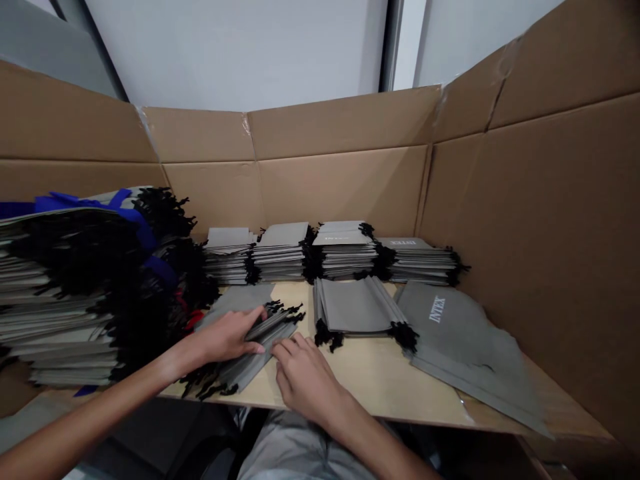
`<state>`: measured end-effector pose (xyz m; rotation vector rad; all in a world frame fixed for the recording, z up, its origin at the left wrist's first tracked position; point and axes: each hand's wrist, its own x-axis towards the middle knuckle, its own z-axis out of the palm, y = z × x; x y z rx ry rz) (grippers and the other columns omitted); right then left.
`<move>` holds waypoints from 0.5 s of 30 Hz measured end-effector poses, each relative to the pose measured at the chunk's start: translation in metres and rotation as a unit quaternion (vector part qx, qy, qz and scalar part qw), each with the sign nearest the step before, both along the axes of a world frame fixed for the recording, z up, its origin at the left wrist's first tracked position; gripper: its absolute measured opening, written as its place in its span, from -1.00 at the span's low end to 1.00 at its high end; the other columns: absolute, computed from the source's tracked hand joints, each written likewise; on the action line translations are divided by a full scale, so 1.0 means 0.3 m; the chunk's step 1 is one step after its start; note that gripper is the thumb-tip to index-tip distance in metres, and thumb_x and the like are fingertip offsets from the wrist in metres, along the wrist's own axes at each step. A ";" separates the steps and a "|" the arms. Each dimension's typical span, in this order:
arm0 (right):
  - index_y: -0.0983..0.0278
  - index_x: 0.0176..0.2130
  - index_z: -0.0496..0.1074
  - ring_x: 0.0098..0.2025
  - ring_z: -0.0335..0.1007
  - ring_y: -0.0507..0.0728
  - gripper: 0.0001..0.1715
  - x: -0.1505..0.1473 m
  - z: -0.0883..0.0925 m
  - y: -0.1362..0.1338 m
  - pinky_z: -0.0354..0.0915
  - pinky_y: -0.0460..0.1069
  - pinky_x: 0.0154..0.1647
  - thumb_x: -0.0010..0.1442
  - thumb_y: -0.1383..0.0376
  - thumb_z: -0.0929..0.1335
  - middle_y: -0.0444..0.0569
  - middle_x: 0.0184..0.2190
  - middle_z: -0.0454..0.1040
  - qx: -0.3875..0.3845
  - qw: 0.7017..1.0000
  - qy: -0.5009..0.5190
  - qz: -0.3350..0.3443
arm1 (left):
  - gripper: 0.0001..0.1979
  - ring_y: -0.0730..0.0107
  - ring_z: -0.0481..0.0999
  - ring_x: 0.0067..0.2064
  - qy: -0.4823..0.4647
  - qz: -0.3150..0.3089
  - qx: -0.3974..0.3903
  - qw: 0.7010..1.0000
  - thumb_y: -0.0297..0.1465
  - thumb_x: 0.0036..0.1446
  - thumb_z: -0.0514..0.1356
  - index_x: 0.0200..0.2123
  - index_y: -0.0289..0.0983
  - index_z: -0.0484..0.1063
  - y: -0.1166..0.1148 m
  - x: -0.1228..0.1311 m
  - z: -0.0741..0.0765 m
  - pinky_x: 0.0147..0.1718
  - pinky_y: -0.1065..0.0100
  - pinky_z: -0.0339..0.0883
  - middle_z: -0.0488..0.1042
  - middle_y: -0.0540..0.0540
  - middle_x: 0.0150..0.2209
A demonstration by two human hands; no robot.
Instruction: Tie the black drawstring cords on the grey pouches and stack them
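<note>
A loose stack of grey pouches with black cord ends lies near the front edge of the wooden table. My left hand is on the stack from the left, its thumb and fingers closed round the raised edges of several pouches. At the stack's right side is my right hand, its fingers bent and close together at the pouches' edge; whether it pinches one is hidden. Right of my hands lies a neat bundle of grey pouches with black cords at its front corners.
Large tied piles with blue straps stand at the left. Several stacks of pouches line the back. Flat grey pouches marked INTEX overhang the front right edge. Cardboard walls enclose the back and sides.
</note>
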<state>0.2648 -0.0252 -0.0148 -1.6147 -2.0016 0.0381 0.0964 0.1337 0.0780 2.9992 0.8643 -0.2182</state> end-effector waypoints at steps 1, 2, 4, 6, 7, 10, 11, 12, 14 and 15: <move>0.24 0.11 0.55 0.16 0.42 0.29 -0.70 0.007 0.004 -0.001 0.35 0.16 0.25 0.46 0.41 0.33 0.07 0.06 0.60 -0.001 1.000 0.008 0.000 | -0.58 -0.12 0.74 0.00 0.001 0.002 -0.001 1.000 -0.14 0.32 0.30 0.16 -0.14 0.41 0.005 0.000 0.005 -0.10 0.21 0.47 0.73 -0.20 -0.02; 0.24 0.08 0.56 0.16 0.42 0.28 -0.73 0.014 0.007 -0.002 0.35 0.15 0.25 0.47 0.41 0.33 0.07 0.06 0.59 -0.001 1.000 0.014 -0.004 | -0.58 -0.13 0.74 -0.01 0.000 0.005 0.001 1.000 -0.19 0.30 0.29 0.17 -0.15 0.41 0.007 0.000 0.008 -0.10 0.21 0.47 0.73 -0.20 -0.05; 0.25 0.01 0.58 0.17 0.40 0.27 -0.77 0.029 0.013 -0.004 0.35 0.13 0.25 0.47 0.41 0.33 0.09 0.07 0.56 -0.001 1.000 0.019 -0.023 | -0.59 -0.12 0.74 -0.04 -0.003 0.013 0.006 1.000 -0.30 0.27 0.26 0.17 -0.16 0.42 0.005 0.004 0.009 -0.10 0.21 0.45 0.72 -0.18 -0.12; 0.25 -0.03 0.59 0.19 0.39 0.29 -0.78 0.041 0.016 -0.004 0.35 0.14 0.26 0.46 0.41 0.34 0.09 0.07 0.54 0.000 0.999 0.013 -0.033 | -0.57 -0.13 0.73 -0.07 -0.007 0.019 0.012 1.000 -0.36 0.24 0.22 0.17 -0.19 0.42 0.002 0.009 0.013 -0.11 0.20 0.43 0.71 -0.18 -0.17; 0.24 -0.02 0.60 0.21 0.38 0.29 -0.77 0.044 0.017 -0.003 0.34 0.14 0.27 0.46 0.40 0.34 0.09 0.08 0.54 0.000 0.999 0.008 -0.031 | -0.57 -0.13 0.73 -0.07 -0.010 0.021 0.014 1.000 -0.37 0.22 0.22 0.17 -0.20 0.42 0.001 0.012 0.018 -0.12 0.20 0.43 0.70 -0.19 -0.17; 0.22 0.07 0.61 0.21 0.38 0.32 -0.71 0.044 0.013 -0.002 0.35 0.16 0.27 0.44 0.39 0.36 0.10 0.10 0.54 -0.005 1.000 -0.009 -0.021 | -0.60 -0.10 0.73 -0.05 -0.017 0.024 0.014 0.999 -0.37 0.24 0.20 0.15 -0.19 0.41 -0.006 0.023 0.038 -0.15 0.23 0.42 0.70 -0.19 -0.14; 0.22 0.10 0.60 0.20 0.38 0.32 -0.68 0.043 0.011 -0.001 0.36 0.16 0.25 0.43 0.39 0.37 0.11 0.10 0.54 -0.006 1.000 -0.016 -0.022 | -0.60 -0.09 0.73 -0.05 -0.020 0.025 0.014 0.999 -0.37 0.25 0.19 0.16 -0.18 0.39 -0.011 0.027 0.043 -0.15 0.23 0.42 0.70 -0.20 -0.12; 0.22 0.13 0.59 0.19 0.38 0.33 -0.66 0.041 0.009 -0.001 0.37 0.17 0.23 0.42 0.38 0.37 0.12 0.10 0.54 -0.006 0.999 -0.021 -0.023 | -0.61 -0.10 0.73 -0.04 -0.023 0.025 0.014 0.999 -0.37 0.27 0.18 0.17 -0.18 0.38 -0.020 0.032 0.045 -0.15 0.23 0.42 0.71 -0.20 -0.11; 0.23 0.14 0.60 0.17 0.39 0.33 -0.64 0.039 0.007 -0.001 0.38 0.17 0.20 0.43 0.38 0.36 0.12 0.08 0.54 -0.007 0.999 -0.025 -0.026 | -0.62 -0.13 0.74 -0.02 -0.023 0.023 0.013 0.999 -0.37 0.30 0.18 0.17 -0.16 0.38 -0.042 0.043 0.034 -0.13 0.21 0.42 0.71 -0.21 -0.10; 0.22 0.13 0.61 0.16 0.39 0.33 -0.64 0.040 0.006 -0.001 0.39 0.17 0.20 0.43 0.38 0.35 0.12 0.07 0.53 -0.007 0.999 -0.023 -0.028 | -0.64 -0.16 0.74 -0.01 -0.022 0.022 0.013 0.999 -0.36 0.31 0.18 0.16 -0.16 0.39 -0.054 0.049 0.023 -0.12 0.19 0.42 0.72 -0.23 -0.10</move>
